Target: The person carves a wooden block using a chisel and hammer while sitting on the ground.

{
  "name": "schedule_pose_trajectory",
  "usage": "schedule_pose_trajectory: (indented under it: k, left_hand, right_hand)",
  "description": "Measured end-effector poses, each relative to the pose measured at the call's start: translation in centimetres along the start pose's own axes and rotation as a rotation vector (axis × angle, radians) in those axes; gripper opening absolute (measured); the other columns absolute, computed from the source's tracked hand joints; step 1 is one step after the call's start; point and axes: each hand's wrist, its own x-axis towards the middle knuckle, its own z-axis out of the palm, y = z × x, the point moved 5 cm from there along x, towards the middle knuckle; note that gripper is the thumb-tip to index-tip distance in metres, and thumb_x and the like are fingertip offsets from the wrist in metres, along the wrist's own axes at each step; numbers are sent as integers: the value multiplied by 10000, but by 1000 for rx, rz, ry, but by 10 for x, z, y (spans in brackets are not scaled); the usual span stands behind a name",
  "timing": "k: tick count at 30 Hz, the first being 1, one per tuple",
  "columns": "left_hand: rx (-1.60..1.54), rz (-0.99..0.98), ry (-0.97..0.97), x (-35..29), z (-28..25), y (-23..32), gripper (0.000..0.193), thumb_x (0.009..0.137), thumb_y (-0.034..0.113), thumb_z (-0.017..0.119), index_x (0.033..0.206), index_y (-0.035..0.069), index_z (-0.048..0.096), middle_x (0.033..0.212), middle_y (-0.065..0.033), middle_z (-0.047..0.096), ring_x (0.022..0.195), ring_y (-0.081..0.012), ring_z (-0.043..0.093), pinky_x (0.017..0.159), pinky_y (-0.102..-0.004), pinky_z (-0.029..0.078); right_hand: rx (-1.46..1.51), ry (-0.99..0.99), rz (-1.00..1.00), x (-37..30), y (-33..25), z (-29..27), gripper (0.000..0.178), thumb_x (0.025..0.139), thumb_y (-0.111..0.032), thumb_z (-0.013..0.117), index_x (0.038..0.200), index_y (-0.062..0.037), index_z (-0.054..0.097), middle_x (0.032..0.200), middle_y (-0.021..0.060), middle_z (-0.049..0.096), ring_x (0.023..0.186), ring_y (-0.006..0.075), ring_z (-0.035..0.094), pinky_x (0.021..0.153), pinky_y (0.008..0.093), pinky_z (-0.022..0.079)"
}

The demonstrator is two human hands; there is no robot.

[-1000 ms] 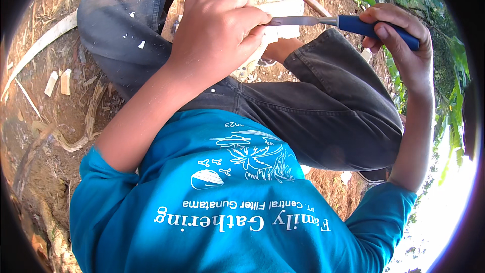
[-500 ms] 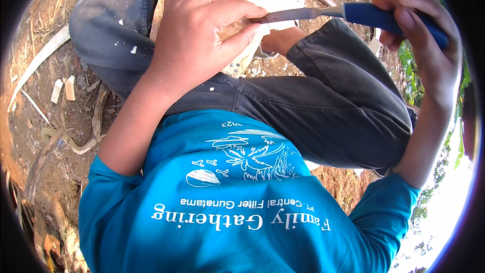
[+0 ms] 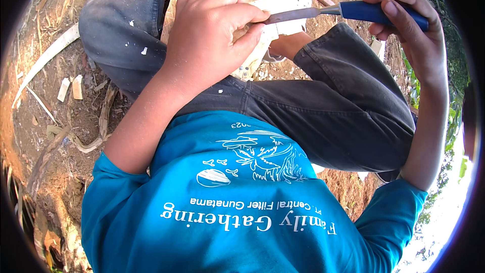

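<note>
- I am watching through the head camera as 2 bare hands are sharing 1 chisel (image 3: 351,11), which is lying roughly crosswise in my view, its front part passing over the pale wood (image 3: 290,4)
- The right hand (image 3: 419,35) is wrapping its fingers and thumb around the rear of the blue handle (image 3: 361,13), so I am reading that grip as narrow and holding
- The left hand (image 3: 204,28) appears to be pinching the tip end of the blade (image 3: 298,14) between thumb and forefinger; its other fingers are curling out of my sight, so I am unable to tell whether they are holding anything more
- I am worrying most about a cut: bare fingertips (image 3: 255,31) are sitting right at the end of the metal, and a sudden push from the handle side could be driving the edge into them
- I am also fearing a slip if that pinch is failing, because the right hand is gripping well back from the blade and could be steering it poorly
- A dropped chisel could be landing on the dark trousers (image 3: 333,106) or the bare ankle (image 3: 288,45), since both are showing just below it
- On the ground, 2 small wood chips (image 3: 63,89) are lying near a long pale strip (image 3: 48,58)
</note>
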Motion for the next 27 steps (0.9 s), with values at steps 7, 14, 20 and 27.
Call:
schedule_pose_trajectory:
  k: [7, 14, 20, 27]
  left_hand:
    - [15, -75, -72, -2, -4, -3, 223, 717, 65, 810, 935, 99, 775, 784, -39, 587, 815, -244, 565, 807, -368, 445]
    - [49, 56, -61, 8, -5, 16, 342, 688, 122, 835, 1014, 155, 738, 913, -23, 647, 944, -249, 607, 880, -391, 453]
    - [61, 34, -15, -5, -1, 3, 249, 734, 165, 872, 956, 157, 759, 946, -15, 734, 956, -241, 651, 938, -401, 451]
    - [92, 80, 117, -10, -2, 7, 243, 716, 172, 875, 932, 176, 765, 933, 2, 702, 948, -230, 634, 922, -397, 436]
  right_hand:
    - [308, -60, 175, 8, 52, 30, 293, 1075, -164, 573, 1321, -34, 666, 1235, 150, 710, 917, 126, 715, 760, 230, 590]
    - [-230, 44, -56, -25, -41, -9, 295, 1045, -213, 615, 1261, -19, 669, 1142, 163, 719, 756, 164, 683, 634, 266, 538]
    - [-529, 121, -164, -51, -119, 45, 293, 1046, -203, 616, 1277, -31, 672, 1122, 157, 734, 745, 169, 702, 630, 263, 554]
    - [-602, 147, -232, -43, -130, 65, 290, 1045, -188, 619, 1285, -35, 676, 1106, 157, 742, 743, 164, 711, 633, 265, 566]
